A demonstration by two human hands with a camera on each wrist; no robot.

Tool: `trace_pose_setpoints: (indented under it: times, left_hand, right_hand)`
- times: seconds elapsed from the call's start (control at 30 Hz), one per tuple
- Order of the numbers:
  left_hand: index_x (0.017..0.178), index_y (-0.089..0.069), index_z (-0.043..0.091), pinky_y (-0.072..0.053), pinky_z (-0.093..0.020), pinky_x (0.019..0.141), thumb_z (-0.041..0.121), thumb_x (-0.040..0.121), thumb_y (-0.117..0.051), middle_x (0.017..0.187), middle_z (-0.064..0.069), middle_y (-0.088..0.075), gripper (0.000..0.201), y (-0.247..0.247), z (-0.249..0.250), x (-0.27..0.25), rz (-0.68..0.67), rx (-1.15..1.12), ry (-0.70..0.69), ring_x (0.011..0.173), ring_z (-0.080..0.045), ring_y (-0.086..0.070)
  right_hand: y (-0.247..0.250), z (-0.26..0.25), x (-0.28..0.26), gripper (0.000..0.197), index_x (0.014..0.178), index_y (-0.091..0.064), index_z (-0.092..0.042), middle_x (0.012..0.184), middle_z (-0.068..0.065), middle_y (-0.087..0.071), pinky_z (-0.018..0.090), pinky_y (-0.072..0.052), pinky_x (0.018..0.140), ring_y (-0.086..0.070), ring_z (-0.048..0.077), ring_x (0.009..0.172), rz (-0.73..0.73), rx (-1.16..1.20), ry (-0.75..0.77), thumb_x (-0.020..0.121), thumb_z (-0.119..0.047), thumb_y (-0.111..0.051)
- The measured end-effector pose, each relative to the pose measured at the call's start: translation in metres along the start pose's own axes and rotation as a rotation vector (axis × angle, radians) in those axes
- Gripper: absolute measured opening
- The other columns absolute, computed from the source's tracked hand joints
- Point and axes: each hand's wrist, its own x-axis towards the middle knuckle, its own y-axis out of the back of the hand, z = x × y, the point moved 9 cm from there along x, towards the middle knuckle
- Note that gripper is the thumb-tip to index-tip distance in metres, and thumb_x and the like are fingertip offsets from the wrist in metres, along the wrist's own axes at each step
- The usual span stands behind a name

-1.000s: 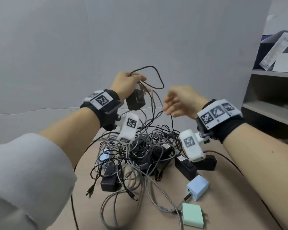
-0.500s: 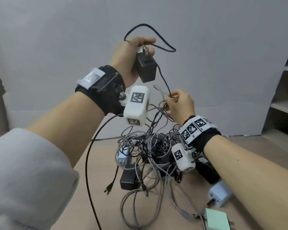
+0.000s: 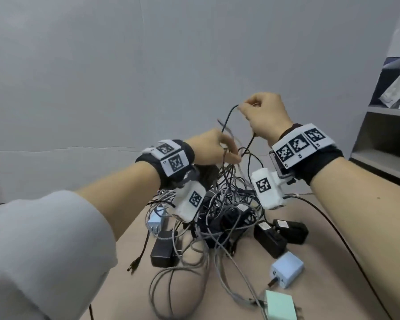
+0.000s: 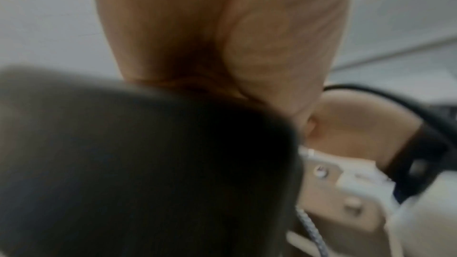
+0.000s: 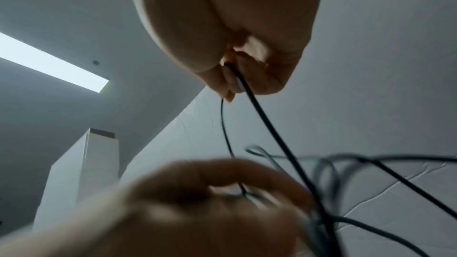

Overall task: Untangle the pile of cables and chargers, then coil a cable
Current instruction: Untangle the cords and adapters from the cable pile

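A tangled pile of grey and black cables (image 3: 224, 213) with several chargers lies on the brown table (image 3: 333, 285). My left hand (image 3: 226, 151) hovers over the pile, its fingers curled round a black charger (image 3: 207, 174) and some cable strands; that black charger (image 4: 148, 163) fills the left wrist view as a dark blur. Higher and to the right, my right hand (image 3: 247, 107) pinches a thin black cable (image 3: 226, 118). In the right wrist view that black cable (image 5: 267, 124) runs from my right hand (image 5: 232, 85) down to my left hand (image 5: 210, 192).
Around the pile lie a black charger (image 3: 163, 249), two more black ones (image 3: 269, 240), a light blue charger (image 3: 286, 270) and a green one (image 3: 278, 308). A grey shelf unit (image 3: 383, 144) stands at the right. A grey wall backs the table.
My left hand has dropped from high up to just above the pile, still with the black charger. My right hand has risen with the thin black cable.
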Motion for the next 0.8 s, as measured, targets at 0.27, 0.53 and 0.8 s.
trace_pose_setpoints:
  times: [0.27, 0.53, 0.8]
  left_hand:
    - [0.106, -0.074, 0.022, -0.040, -0.023, 0.063, 0.034, 0.090, -0.073, 0.086, 0.007, -0.063, 0.021, -0.034, -0.031, 0.001, -0.112, 0.454, 0.034, 0.082, -0.014, -0.061]
    - [0.107, -0.071, 0.026, -0.047, -0.027, 0.069, 0.049, 0.081, -0.079, 0.095, 0.005, -0.068, 0.036, -0.002, -0.070, -0.005, -0.072, 0.416, 0.135, 0.085, -0.015, -0.062]
    - [0.112, -0.065, 0.037, -0.054, -0.027, 0.078, 0.055, 0.083, -0.075, 0.085, 0.010, -0.068, 0.035, 0.007, 0.005, 0.003, -0.029, -0.074, -0.040, 0.071, -0.006, -0.064]
  right_hand:
    - [-0.014, 0.028, -0.016, 0.010, 0.088, -0.061, -0.006, 0.057, 0.001, -0.039, 0.015, -0.024, 0.037, -0.032, 0.009, 0.039, -0.208, 0.295, -0.377, 0.097, -0.005, -0.056]
    - [-0.012, 0.021, -0.016, 0.014, 0.090, -0.060, -0.009, 0.063, 0.005, -0.045, 0.019, -0.030, 0.041, -0.034, 0.011, 0.045, -0.198, 0.477, -0.350, 0.091, 0.004, -0.054]
    - [-0.014, -0.020, -0.022, 0.028, 0.117, -0.064, -0.004, 0.074, 0.006, -0.057, 0.027, -0.047, 0.050, -0.046, 0.014, 0.053, -0.271, 0.556, -0.172, 0.095, 0.006, -0.050]
